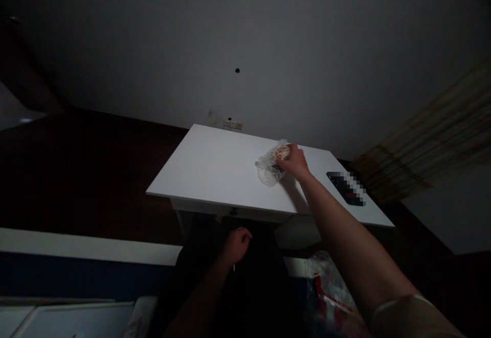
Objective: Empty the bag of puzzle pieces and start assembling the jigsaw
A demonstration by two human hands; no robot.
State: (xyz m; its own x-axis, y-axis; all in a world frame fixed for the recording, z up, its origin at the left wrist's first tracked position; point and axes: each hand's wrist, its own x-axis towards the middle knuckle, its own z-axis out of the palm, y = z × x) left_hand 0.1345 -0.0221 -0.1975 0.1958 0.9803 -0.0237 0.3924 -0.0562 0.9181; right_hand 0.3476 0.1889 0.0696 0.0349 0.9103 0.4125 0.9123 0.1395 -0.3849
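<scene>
My right hand [296, 163] reaches over the white table [215, 164], its fingers closed around a small roundish thing [283, 152] with a pale, pinkish mottled pattern. Its exact kind is too dim to tell. A crumpled clear plastic bag [269, 174] spreads around and below it, touching the tabletop. Near my lap, below the table's front edge, my left hand [237, 245] is loosely closed, and no object shows in it.
A dark flat object [346, 188], partly pixelated, lies at the table's right side. Beside my right forearm is a clear plastic package [330, 292] with red parts. The wall [268, 72] with a socket strip [232, 125] stands behind the table; a curtain [425, 133] hangs at right.
</scene>
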